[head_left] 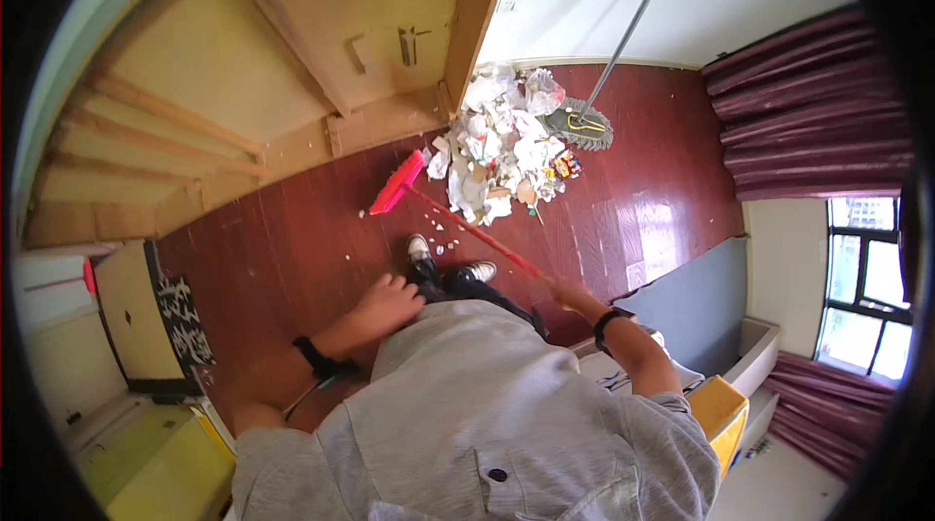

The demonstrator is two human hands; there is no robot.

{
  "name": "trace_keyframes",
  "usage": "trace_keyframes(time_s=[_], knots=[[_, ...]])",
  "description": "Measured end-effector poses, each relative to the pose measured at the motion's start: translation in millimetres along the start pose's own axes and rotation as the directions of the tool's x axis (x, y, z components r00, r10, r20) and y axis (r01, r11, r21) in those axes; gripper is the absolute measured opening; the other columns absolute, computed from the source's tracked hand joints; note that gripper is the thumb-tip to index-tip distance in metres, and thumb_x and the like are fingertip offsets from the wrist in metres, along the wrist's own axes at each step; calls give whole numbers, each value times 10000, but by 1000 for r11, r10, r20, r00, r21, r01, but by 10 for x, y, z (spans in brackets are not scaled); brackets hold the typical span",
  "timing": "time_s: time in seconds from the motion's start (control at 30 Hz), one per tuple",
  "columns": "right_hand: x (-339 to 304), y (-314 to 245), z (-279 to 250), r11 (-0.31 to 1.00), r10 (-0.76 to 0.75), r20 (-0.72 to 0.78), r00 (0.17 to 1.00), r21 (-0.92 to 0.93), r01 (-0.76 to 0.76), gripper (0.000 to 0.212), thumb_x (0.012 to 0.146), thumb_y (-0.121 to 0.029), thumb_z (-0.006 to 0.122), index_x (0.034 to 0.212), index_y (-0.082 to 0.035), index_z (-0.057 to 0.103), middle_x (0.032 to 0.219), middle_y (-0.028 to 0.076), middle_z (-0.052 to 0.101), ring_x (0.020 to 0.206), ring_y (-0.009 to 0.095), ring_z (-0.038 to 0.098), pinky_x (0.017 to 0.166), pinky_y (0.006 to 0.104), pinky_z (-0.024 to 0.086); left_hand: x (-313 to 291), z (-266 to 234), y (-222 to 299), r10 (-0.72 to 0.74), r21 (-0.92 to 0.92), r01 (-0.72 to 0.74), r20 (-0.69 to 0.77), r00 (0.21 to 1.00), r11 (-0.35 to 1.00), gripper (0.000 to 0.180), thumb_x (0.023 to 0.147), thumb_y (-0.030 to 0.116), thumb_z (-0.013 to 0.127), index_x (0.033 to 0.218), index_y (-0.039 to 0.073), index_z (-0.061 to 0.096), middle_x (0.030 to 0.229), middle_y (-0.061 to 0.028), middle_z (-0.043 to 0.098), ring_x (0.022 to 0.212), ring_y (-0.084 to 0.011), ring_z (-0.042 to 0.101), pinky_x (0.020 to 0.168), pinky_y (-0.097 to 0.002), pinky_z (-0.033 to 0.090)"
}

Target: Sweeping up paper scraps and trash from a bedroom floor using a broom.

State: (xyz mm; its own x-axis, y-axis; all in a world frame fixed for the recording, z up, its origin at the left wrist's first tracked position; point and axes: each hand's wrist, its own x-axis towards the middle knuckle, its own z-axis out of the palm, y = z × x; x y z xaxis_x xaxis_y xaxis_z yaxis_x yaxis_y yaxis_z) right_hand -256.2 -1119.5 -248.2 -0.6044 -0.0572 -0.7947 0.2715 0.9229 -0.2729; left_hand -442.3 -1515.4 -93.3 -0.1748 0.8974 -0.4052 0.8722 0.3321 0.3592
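Note:
My right hand (pixel 566 294) is closed round the upper end of a red broom handle (pixel 487 241). The handle slants away to the left, down to a bright pink broom head (pixel 397 182) at the near left side of a rubbish heap. That heap of crumpled white paper, plastic and scraps (pixel 497 146) lies on the dark red wooden floor (pixel 292 229). My left hand (pixel 388 303) is in front of my body at the left, off the broom, with its fingers loosely bent and nothing visible in them.
A grey flat mop (pixel 584 125) leans against the white wall behind the heap. A large wooden frame panel (pixel 341 24) stands at the far left. Small scraps lie near my shoes (pixel 419 247). Purple curtains (pixel 808 102) and a grey mat (pixel 696 302) are at the right.

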Motion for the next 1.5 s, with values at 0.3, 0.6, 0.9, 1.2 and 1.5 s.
trace_keyframes(time_s=[0.3, 0.6, 0.9, 1.2, 1.5], knots=[[-956, 328, -859, 861, 407, -194, 893, -246, -446, 536, 888, -449, 321, 903, -16, 638, 937, 229, 614, 885, 376, 596, 804, 464, 451, -547, 513, 567, -193, -640, 104, -71, 979, 761, 452, 814, 270, 511, 1201, 51, 428, 1089, -151, 525, 1083, -296, 471, 911, -389, 358], [533, 191, -1289, 958, -131, -198, 971, -278, 73, 408, 893, -310, 340, 975, 21, 565, 945, 230, 606, 888, 389, 582, 781, 477, 444, -54, 495, 1940, -178, -417, -38, -466, 867, 908, 540, 901, 296, 419, 1337, 14, 274, 1325, -201, 367, 1237, -304, 350, 1027, -363, 266], [870, 1498, -881, 995, -59, -75, 995, -80, 53, 375, 865, -297, 444, 1104, -33, 563, 1008, 240, 601, 987, 358, 565, 774, 408, 463, 134, 1235, 3030, -543, -931, -49, -253, 801, 362, 503, 888, 153, 439, 1347, 49, 261, 1411, -160, 224, 1236, -354, 321, 1019, -377, 298], [-745, 2628, -818, 889, 329, -339, 881, -203, -410, 726, 766, -647, 416, 935, 26, 632, 940, 274, 597, 940, 400, 575, 816, 452, 453, 39, 683, 2993, -353, -693, 10, -355, 866, 720, 645, 821, 188, 510, 1369, 52, 196, 1401, -220, 211, 1222, -384, 344, 968, -384, 363], [-1022, 1842, -596, 931, 108, -260, 959, -313, -190, 546, 830, -490, 409, 797, -2, 654, 857, 237, 614, 858, 388, 593, 754, 462, 465, 739, 550, 2692, -170, -954, -82, -135, 976, 288, 561, 946, 392, 288, 1366, 25, 223, 1421, -179, 211, 1273, -331, 294, 1023, -345, 288]])
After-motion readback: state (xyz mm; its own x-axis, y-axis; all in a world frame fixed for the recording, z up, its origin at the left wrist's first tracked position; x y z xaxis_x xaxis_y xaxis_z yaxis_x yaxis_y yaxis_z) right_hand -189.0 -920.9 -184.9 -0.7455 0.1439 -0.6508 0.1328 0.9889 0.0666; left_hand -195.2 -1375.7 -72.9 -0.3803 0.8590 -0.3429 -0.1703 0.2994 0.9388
